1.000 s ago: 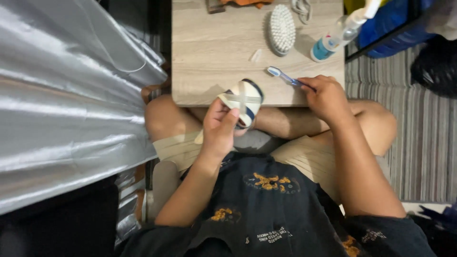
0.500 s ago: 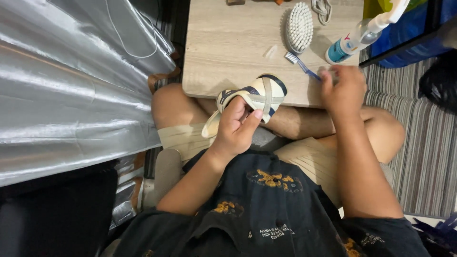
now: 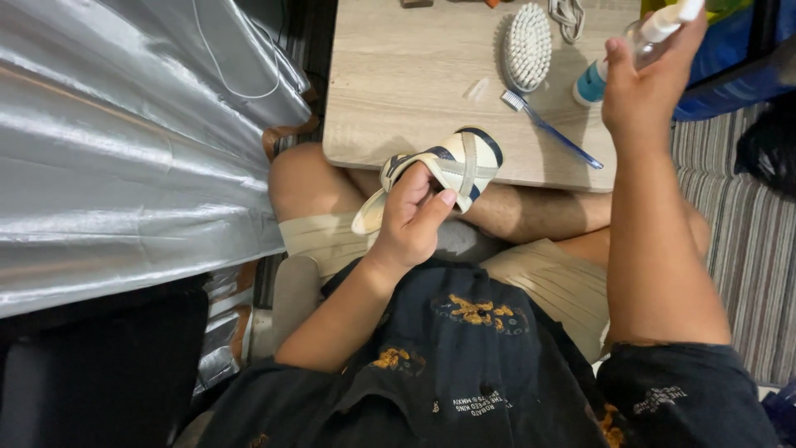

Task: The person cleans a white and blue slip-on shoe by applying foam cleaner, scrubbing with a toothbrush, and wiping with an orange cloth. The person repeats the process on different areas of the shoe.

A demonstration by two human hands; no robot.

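Fingers [image 3: 431, 203] of the left hand [image 3: 412, 222] curled and clamped on a small cream and navy shoe [image 3: 439, 174], thumb pressed to its side, forearm rising from the lap. Shoe held over the knees at the near edge of the low wooden table [image 3: 398, 83], long axis slanting from lower left to upper right, toe toward the table, heel down toward the thigh, crossed straps facing up.

Right hand [image 3: 643, 91] raised above the table's right end, wrist bent back, fingers closed round a clear spray bottle [image 3: 655, 29] with a white nozzle, pointing up and away; grip partly hidden, so probably a full wrap. Bottle apparently holding blue liquid low down, near its base [image 3: 590, 83].

On the tabletop: a blue toothbrush [image 3: 551, 129] lying diagonally, bristles toward the far side, just beside an oval white scrubbing brush [image 3: 528, 46], bristles up. Silvery sheet [image 3: 124, 141] along the left.
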